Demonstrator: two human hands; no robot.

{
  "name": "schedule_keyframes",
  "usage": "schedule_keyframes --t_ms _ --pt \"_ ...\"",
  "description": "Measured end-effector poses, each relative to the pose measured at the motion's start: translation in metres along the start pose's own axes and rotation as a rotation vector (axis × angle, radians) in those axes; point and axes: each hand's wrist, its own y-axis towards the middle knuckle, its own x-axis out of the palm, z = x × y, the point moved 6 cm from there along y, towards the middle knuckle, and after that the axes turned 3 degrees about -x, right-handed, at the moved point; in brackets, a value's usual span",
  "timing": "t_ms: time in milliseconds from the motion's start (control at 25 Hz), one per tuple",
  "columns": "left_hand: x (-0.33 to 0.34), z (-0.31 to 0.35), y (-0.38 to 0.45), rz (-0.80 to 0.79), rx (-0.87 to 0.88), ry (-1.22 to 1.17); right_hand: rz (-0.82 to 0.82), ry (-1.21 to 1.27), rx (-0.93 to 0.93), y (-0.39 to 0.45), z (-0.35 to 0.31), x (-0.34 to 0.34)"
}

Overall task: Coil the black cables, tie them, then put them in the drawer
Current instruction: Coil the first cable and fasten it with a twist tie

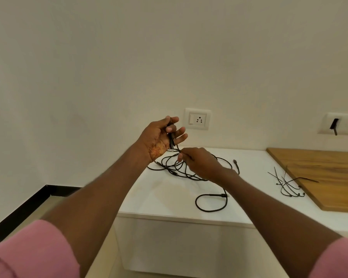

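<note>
The thin black cables (186,169) are lying in a loose tangle on the white cabinet top (165,197), with one strand trailing toward the near edge and curling into a single open loop there. One cable's dark plug end (171,141) is standing raised above the tangle, held upright in the left hand (161,137): thumb and forefinger are pinching it while the other fingers are spreading loosely outward. The right hand (201,163) is hovering over the tangle, fingertips closing on a strand just below the plug; how firmly it is gripping cannot be told. No coil is formed yet, so the work is judged to be at its start.

To coil well, the left hand should be keeping the plug anchored while the right is feeding even loops into that palm, teasing the strand free of the tangle rather than dragging the whole pile.

Right of the cables, a bunch of thin black cable ties (289,185) is lying partly against a brown wooden board (325,173). Behind the cables, a white wall socket (197,118) is sitting on the wall. No drawer front is plainly identifiable.
</note>
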Motion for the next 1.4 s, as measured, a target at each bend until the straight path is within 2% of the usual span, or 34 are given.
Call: schedule_keyframes --t_ms 120,240,360,600,800,920,1080,1240,1400 --pt "-0.009 0.001 0.004 0.073 0.069 0.233 -0.052 -0.125 -0.142 0.004 -0.028 0.005" --pt "-0.011 0.000 0.003 0.098 0.121 0.591 -0.042 -0.073 -0.254 0.002 -0.045 0.001" --pt "-0.015 -0.004 -0.001 0.122 0.111 0.861 0.050 0.002 -0.223 0.001 -0.039 -0.013" --pt "-0.014 -0.020 -0.009 -0.039 -0.104 1.023 0.273 -0.045 -0.117 0.000 -0.023 -0.038" --pt "-0.013 -0.020 -0.012 -0.037 -0.283 0.706 0.456 0.045 -0.112 -0.002 -0.017 -0.050" --pt "-0.009 -0.021 -0.014 -0.101 -0.347 0.594 0.575 0.133 -0.049 -0.002 -0.002 -0.052" --pt "0.000 -0.021 -0.018 -0.240 -0.415 0.416 0.631 0.186 -0.019 -0.001 0.002 -0.055" --pt "0.015 -0.016 -0.017 -0.288 -0.299 0.217 0.513 0.160 0.146 -0.002 0.012 -0.049" --pt "0.028 -0.010 -0.005 -0.222 -0.147 0.048 0.178 0.301 0.181 -0.001 0.004 -0.014"
